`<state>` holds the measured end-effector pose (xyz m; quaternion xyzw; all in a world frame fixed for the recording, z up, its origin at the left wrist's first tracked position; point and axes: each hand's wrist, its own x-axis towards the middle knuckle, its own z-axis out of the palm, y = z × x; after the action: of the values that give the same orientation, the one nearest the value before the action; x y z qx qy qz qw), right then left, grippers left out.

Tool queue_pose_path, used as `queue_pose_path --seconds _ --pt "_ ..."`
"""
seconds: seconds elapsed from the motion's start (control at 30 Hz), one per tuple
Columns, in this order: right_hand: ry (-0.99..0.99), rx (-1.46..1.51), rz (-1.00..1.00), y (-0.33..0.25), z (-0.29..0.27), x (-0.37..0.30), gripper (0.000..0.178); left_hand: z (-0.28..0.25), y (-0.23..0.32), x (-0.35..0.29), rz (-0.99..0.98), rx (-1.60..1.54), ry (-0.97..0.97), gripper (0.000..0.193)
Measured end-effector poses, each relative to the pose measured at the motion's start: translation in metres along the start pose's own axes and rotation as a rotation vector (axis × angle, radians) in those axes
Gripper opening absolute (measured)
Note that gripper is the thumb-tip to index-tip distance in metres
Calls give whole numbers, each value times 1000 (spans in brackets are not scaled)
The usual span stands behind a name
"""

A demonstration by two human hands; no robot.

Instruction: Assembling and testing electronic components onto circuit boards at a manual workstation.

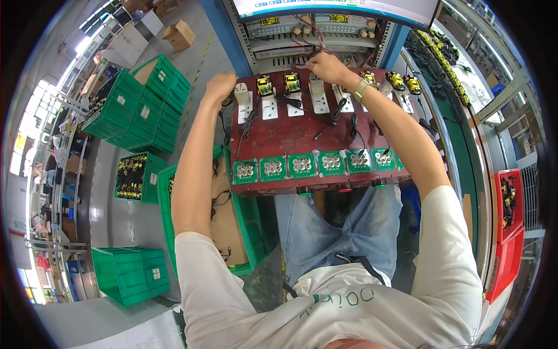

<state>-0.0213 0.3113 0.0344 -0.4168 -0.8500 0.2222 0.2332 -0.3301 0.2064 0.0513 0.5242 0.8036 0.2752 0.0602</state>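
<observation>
A dark red test panel (279, 139) stands before me. Along its far part sit white socket plates (269, 109), some with yellow-wrapped power boards (292, 82) on them. My left hand (221, 87) is closed at the panel's far left corner, beside a white plug block (241, 94); what its fingers hold is hidden. My right hand (326, 67) is closed at the panel's far edge, just above another white plug block (317, 88). Whatever it grips cannot be made out. Black cables (249, 123) lie across the panel, and green circuit boards (302, 166) line its near edge.
Behind the panel is a rack with instruments (273, 29) under a monitor (337, 7). A green crate (251, 256) with cardboard and cables stands at my left; more green crates (165, 87) are stacked beyond. A conveyor line (444, 104) and red bins (504, 250) are on the right.
</observation>
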Motion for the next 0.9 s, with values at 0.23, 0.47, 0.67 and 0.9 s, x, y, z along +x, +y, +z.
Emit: queue_pose_path --seconds 0.23,0.47,0.67,0.9 --pt "60 -201 53 0 24 13 34 -13 8 1 5 -24 -139 59" --pt "60 -198 59 7 19 14 36 -8 -7 9 29 -103 -153 61" --pt "12 -24 29 21 3 15 37 -2 8 7 9 -123 -208 61" --pt "-198 192 206 2 -4 12 32 -4 5 10 52 -35 -154 56"
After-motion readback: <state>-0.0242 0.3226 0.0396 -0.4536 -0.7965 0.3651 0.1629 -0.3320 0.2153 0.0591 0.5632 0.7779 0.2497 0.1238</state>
